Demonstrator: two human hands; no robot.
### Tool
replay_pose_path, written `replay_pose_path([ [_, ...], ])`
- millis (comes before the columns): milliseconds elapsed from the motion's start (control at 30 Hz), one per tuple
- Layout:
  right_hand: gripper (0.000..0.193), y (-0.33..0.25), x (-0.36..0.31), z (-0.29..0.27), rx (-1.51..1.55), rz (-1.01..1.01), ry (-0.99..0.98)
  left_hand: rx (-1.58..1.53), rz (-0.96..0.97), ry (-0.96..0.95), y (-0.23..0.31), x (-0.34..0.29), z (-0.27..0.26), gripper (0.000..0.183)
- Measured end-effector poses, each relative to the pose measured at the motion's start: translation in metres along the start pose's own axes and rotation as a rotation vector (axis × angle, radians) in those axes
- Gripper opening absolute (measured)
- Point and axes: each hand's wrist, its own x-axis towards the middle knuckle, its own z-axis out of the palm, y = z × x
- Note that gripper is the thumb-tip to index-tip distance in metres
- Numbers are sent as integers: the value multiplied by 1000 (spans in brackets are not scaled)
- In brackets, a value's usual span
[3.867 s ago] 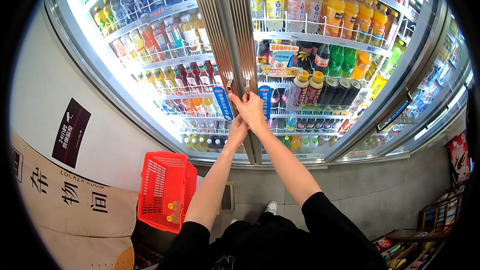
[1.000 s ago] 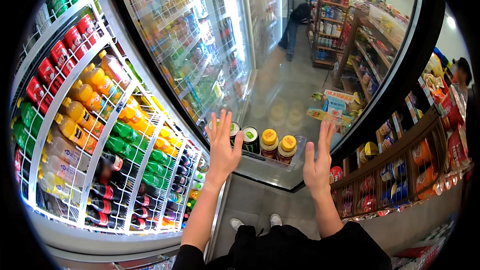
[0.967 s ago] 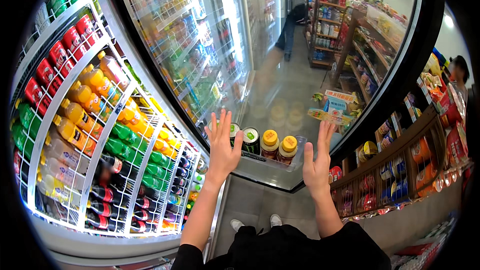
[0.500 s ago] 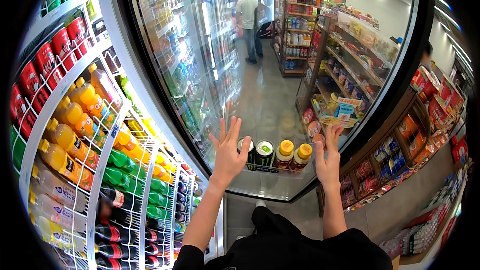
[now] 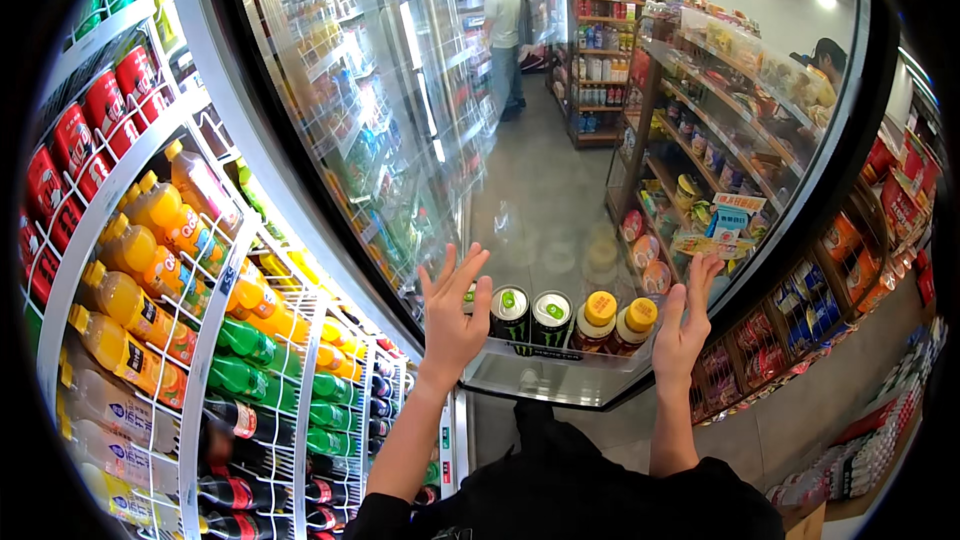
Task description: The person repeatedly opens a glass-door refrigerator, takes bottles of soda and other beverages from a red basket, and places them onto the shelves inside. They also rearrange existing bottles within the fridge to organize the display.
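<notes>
A clear rack [image 5: 558, 352] low on the inside of the glass door [image 5: 540, 210] holds drinks. Black cans [image 5: 551, 319] with green marks stand on its left part, and two bottles with yellow caps [image 5: 597, 313] stand on its right. My left hand [image 5: 453, 312] is beside the leftmost can and partly hides it, fingers stretched out and holding nothing. At the other end of the rack, my right hand [image 5: 684, 325] is upright next to the bottles, its fingers extended and nothing in it. Whether either hand touches the rack or glass, I cannot tell.
To my left, a lit cooler [image 5: 200, 270] has wire shelves of orange drink bottles [image 5: 130, 290], red cans [image 5: 75, 135], green bottles and dark bottles. Snack shelves [image 5: 700, 140] show through the glass. Another person [image 5: 503, 25] stands in the aisle beyond. Packaged goods [image 5: 850, 430] lie at the right.
The view has shifted, with the door rack and both hands now further right in the picture. Both hands keep their stretched-out fingers. The person beyond the glass has turned somewhat.
</notes>
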Motion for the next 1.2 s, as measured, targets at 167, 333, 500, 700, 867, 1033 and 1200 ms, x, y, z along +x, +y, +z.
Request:
replay_pose_path([
  [167,54,-23,8,12,141,82,105,14,17,-5,-11,11,-17,26],
  [333,57,-62,14,45,389,-218,-52,48,-46,147,-23,23,-41,21],
  [500,52,-116,2,113,672,-241,-504,80,-136,354,-28,22,-72,16],
  [700,45,-200,-63,200,1066,-115,-793,182,-357,803,-22,-24,-152,14],
  [867,36,-267,-115,207,1243,-103,-1039,385,-377,1146,24,-73,-233,15],
  [1033,27,-327,-161,220,1383,-216,-1199,605,-365,1403,81,-122,-296,14],
  [1200,22,-385,-199,216,1578,-418,-1180,932,-459,1483,142,-143,-333,18],
])
